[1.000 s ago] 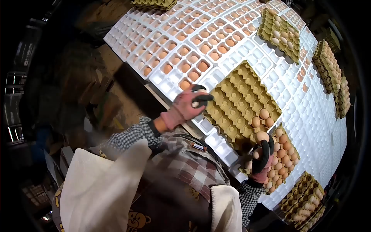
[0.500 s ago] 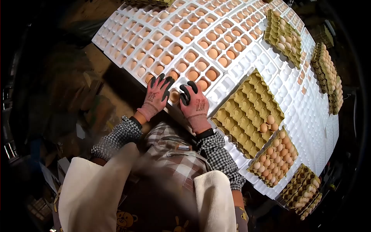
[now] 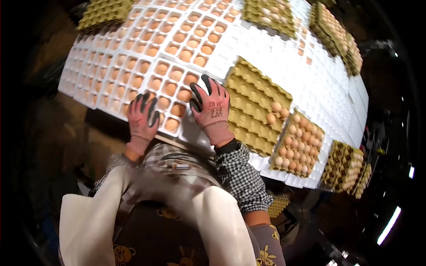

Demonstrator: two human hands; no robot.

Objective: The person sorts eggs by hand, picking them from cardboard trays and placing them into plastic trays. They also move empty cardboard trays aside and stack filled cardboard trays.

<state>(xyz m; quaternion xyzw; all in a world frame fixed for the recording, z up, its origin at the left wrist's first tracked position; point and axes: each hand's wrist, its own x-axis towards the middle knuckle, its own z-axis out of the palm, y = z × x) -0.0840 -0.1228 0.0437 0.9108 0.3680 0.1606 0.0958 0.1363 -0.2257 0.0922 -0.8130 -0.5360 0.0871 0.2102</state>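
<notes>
Both my hands wear pink gloves with black fingertips. My left hand (image 3: 143,120) rests over the near edge of the white egg trays, fingers apart, close to an egg (image 3: 132,94). My right hand (image 3: 213,105) lies at the right side of a white foam tray (image 3: 181,76) filled with brown eggs (image 3: 170,88), its thumb and fingers spread. Its palm side is hidden, and I see no egg in its grasp. To its right lies a mostly bare olive pulp tray (image 3: 255,106) with a few eggs (image 3: 276,107) at one side.
A pulp tray full of eggs (image 3: 298,144) lies at the right, with stacked egg trays (image 3: 344,166) beyond it. More pulp trays (image 3: 104,13) stand at the far left, and another with eggs (image 3: 270,15) at the back. White trays without eggs (image 3: 337,106) cover the right side.
The view has shifted, so the trays appear further left and higher. My hands have moved apart; the right one has gone from the near edge to further along the tray's right side.
</notes>
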